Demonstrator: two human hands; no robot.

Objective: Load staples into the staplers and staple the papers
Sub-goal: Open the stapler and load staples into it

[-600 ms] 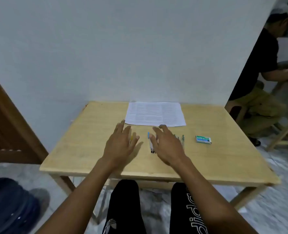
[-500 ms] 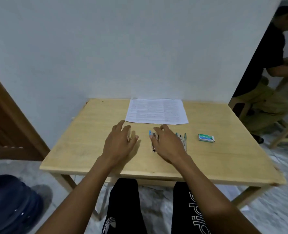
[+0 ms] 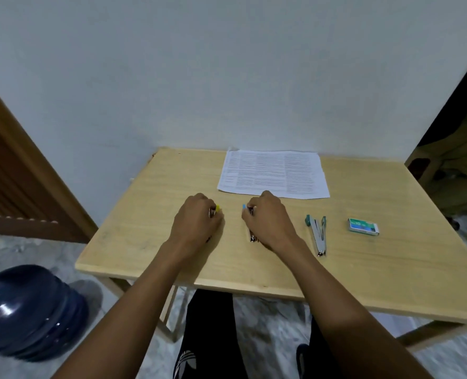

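A plain pale wall backs a small wooden bench (image 3: 390, 269), with a dark blue water jug (image 3: 30, 310) on the floor to its left. From my seat at the controls I see both hands down on the bench near its middle. The left hand (image 3: 196, 228) is curled over a yellow-tipped stapler (image 3: 217, 207), and the right hand (image 3: 270, 222) is wrapped round a blue-tipped stapler (image 3: 244, 206), whose metal nose pokes out toward me under the palm. A third one, the teal stapler (image 3: 318, 236), lies free to the right with its arms splayed in a narrow V. The box of staples (image 3: 363, 227) sits just beyond it, apart from everything else. The papers (image 3: 273, 173) lie flat against the wall edge, printed in dense columns, just past my knuckles. These are slim pocket staplers of bright steel with coloured plastic caps. I judge them light, rigid and a little slick on the metal, so I would take each by its sides near the capped end and leave the nose free for opening the magazine. The staple strips should be brittle and easy to snap, so they are best pinched along their length. The sheets look thin and floppy and will slide unless I square the stack and pin it down before stapling a corner.
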